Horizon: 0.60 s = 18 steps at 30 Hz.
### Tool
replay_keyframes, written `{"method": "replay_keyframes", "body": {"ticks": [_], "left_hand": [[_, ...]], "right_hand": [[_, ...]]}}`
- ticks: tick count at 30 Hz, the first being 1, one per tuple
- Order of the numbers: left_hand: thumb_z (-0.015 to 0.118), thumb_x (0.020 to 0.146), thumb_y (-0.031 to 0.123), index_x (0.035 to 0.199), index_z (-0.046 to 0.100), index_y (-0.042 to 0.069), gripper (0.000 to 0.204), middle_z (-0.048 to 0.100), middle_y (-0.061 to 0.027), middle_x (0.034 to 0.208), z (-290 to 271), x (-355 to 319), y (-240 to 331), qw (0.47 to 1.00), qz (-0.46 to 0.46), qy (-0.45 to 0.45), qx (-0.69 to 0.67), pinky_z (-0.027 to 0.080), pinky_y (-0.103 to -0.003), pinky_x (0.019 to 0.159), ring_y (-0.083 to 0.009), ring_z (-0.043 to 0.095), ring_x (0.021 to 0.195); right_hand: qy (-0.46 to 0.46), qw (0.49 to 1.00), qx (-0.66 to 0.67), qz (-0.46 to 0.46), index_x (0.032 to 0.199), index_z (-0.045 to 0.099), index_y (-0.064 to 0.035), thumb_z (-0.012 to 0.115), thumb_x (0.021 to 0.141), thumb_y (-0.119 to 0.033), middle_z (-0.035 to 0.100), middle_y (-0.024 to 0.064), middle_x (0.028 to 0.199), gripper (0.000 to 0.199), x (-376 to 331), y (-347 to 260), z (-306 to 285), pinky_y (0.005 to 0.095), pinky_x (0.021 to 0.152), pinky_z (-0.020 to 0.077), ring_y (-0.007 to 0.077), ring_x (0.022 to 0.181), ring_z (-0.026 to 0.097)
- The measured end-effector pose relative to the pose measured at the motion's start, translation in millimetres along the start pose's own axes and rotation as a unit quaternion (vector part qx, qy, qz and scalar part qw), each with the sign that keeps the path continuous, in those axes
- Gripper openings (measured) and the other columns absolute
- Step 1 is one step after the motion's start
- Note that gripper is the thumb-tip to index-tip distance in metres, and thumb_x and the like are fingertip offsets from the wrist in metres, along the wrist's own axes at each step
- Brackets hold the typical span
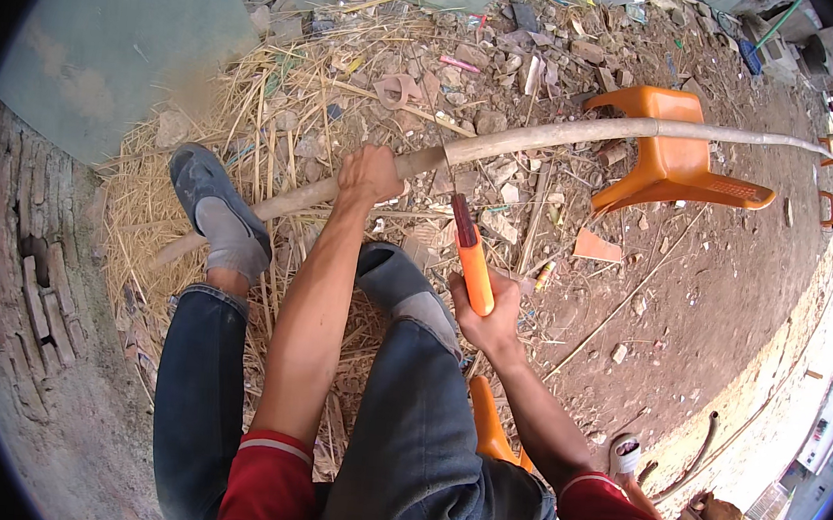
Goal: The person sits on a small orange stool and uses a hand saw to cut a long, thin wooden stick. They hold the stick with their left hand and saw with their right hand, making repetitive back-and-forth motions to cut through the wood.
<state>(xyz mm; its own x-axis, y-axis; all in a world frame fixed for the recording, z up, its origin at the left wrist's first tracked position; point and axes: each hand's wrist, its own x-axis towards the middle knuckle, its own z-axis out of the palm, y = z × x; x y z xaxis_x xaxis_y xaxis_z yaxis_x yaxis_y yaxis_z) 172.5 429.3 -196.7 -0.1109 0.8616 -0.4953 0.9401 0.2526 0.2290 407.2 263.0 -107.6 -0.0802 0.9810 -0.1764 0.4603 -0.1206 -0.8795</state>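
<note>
My left hand (370,174) is closed around a long pale wooden pole (556,134), which runs from the straw at lower left across an orange plastic stool (679,149) toward the far right. In my right hand (493,311) is the orange handle of a hand saw (475,270), dark red toward its upper end. Its thin blade, seen nearly edge-on, reaches up to the pole just right of my left hand. A step shows in the pole's outline there; how deep any cut goes I cannot tell. The pole's near end lies by my left shoe (210,183).
Straw (242,106) and broken rubble (493,123) cover the ground around the pole. A worn brick wall (29,276) stands at left, grey-green sheets (128,47) at upper left. Another orange plastic piece (492,420) shows beside my right leg. Another person's foot (625,457) is at lower right.
</note>
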Motion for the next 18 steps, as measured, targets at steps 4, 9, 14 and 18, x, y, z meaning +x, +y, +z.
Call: {"method": "replay_keyframes", "body": {"ticks": [4, 9, 14, 18], "left_hand": [[0.080, 0.076, 0.021, 0.106, 0.081, 0.004, 0.034, 0.077, -0.0210, 0.113, 2.6, -3.2, 0.7, 1.000, -0.014, 0.008, 0.000, 0.058, -0.042, 0.097, -0.0347, 0.075, 0.108], [0.080, 0.075, 0.020, 0.102, 0.081, 0.004, 0.031, 0.078, -0.0195, 0.108, 0.4, -3.1, 2.6, 1.000, -0.003, -0.021, 0.008, 0.058, -0.042, 0.094, -0.0316, 0.076, 0.105], [0.079, 0.074, 0.017, 0.102, 0.081, 0.004, 0.031, 0.078, -0.0201, 0.108, 0.3, 0.8, -5.6, 1.000, -0.008, 0.005, 0.012, 0.059, -0.042, 0.094, -0.0334, 0.076, 0.104], [0.079, 0.071, 0.018, 0.105, 0.081, 0.004, 0.037, 0.078, -0.0198, 0.109, 6.0, -5.1, 3.4, 1.000, -0.009, -0.023, -0.010, 0.059, -0.040, 0.097, -0.0345, 0.075, 0.105]], "right_hand": [[-0.041, 0.996, -0.022, -0.074, 0.086, 0.071, -0.0003, 0.075, 0.088, -0.004, 0.065, 0.0062, 0.066, 0.006, -103.4, 7.9, -49.7, 0.0303, 0.058, 0.0500, 0.0136, 0.059, 0.065], [0.002, 0.999, 0.039, 0.002, 0.078, 0.064, 0.0010, 0.074, 0.092, -0.008, 0.056, 0.0039, 0.060, 0.019, -0.5, 16.7, -1.0, 0.0313, 0.050, 0.0390, 0.0077, 0.054, 0.046], [-0.055, 0.996, -0.017, -0.072, 0.079, 0.068, -0.0013, 0.075, 0.086, -0.005, 0.064, 0.0085, 0.060, 0.011, -100.4, 14.6, -54.0, 0.0328, 0.054, 0.0525, 0.0160, 0.055, 0.068], [-0.027, 0.998, -0.024, -0.043, 0.072, 0.063, -0.0016, 0.076, 0.087, -0.006, 0.060, 0.0085, 0.057, 0.020, -36.5, 44.6, -18.9, 0.0334, 0.048, 0.0461, 0.0147, 0.047, 0.058]]}}
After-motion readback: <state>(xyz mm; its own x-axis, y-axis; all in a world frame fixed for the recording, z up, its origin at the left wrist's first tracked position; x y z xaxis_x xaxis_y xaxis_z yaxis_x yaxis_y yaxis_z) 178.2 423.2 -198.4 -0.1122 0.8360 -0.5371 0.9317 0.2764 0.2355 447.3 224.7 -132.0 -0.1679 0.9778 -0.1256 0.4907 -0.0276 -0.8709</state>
